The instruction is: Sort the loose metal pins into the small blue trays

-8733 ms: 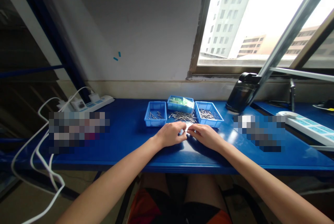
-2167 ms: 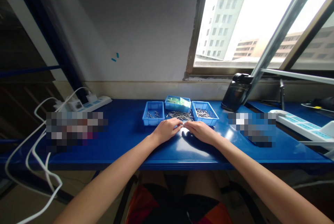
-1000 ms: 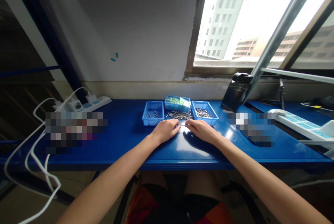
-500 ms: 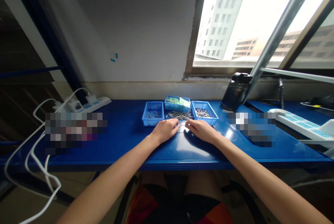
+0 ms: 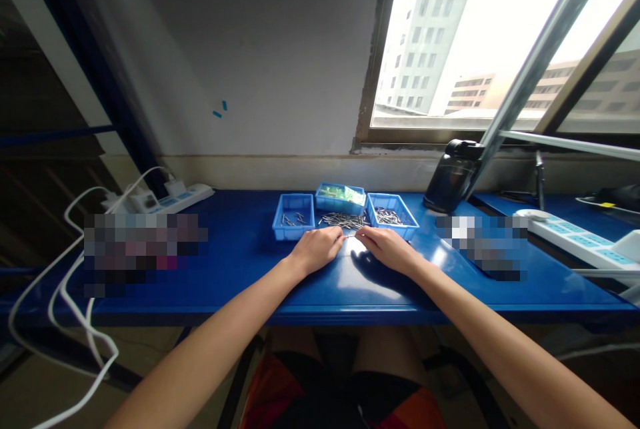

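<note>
My left hand (image 5: 319,248) is closed, thumb and fingertips pinching one end of a thin, pale rod-like piece (image 5: 351,236). On the other side, the fingertips of my right hand (image 5: 384,246) are closed on the opposite end of the same piece, which is too small to name. Just beyond my fingers lies a loose pile of slim metal pieces (image 5: 344,220). A blue bin (image 5: 294,234) to the left holds several such pieces. Another blue bin (image 5: 403,232) to the right contains many more. Behind the pile, a third blue bin (image 5: 333,204) carries a green-and-clear plastic bag (image 5: 343,194).
All of this rests on a blue table (image 5: 235,282). A black bottle (image 5: 453,176) stands at the back right. Power strips lie at the left (image 5: 186,198) and right (image 5: 575,239), with white cables (image 5: 65,296) hanging left. Two blurred-out patches cover items on either side.
My hands have stayed nearly in place, with the fingertips shifting slightly upward along with the thin piece held between them. Bins and pile look unchanged.
</note>
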Demonstrator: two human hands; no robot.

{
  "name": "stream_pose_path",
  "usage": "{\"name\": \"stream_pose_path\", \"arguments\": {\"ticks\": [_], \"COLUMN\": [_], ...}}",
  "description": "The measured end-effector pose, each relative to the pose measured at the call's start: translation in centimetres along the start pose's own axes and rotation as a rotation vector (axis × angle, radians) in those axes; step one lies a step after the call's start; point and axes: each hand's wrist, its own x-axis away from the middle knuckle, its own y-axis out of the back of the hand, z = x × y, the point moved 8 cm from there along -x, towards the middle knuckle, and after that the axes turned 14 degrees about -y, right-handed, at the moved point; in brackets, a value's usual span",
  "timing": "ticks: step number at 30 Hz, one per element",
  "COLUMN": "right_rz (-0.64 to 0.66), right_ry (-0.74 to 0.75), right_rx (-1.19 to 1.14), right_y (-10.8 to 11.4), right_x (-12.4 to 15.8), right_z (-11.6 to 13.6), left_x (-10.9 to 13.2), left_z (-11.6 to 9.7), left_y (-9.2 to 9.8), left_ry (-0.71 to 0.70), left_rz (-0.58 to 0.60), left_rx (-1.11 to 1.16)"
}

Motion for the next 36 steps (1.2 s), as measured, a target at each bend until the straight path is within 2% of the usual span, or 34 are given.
{"name": "stream_pose_path", "arguments": {"ticks": [4,14,20,23,28,36], "right_rz": [0.031,0.059,-0.011,-0.064,-0.047,-0.039], "right_ry": [0.042,0.056,-0.008,-0.001,0.083,0.028], "right_rx": [-0.007,0.021,0.037,-0.005,-0.051,-0.023], "right_y": [-0.4,-0.7,0.0,0.6,0.7,0.4], "right_x": [0.1,0.2,0.0,0.1,0.5,0.1], "right_z": [0.4,0.7,-0.1,0.1,1.3,0.4], "left_x": [-0.1,-0.2,-0.1,0.0,0.0,0.1], "left_z": [-0.7,-1.7,-0.6,0.2,0.0,0.1], "left_y": [0.5,-0.2,0.2,-0.4,-1.5,-0.5], "left_ry": [-0.058,-0.196,-0.082,-0.013,-0.06,0.003], "left_rz": [-0.053,-0.029,-0.041,0.011,0.092,0.041], "left_rx": [0.063,0.086,-0.004,-0.03,-0.021,-0.017]}}
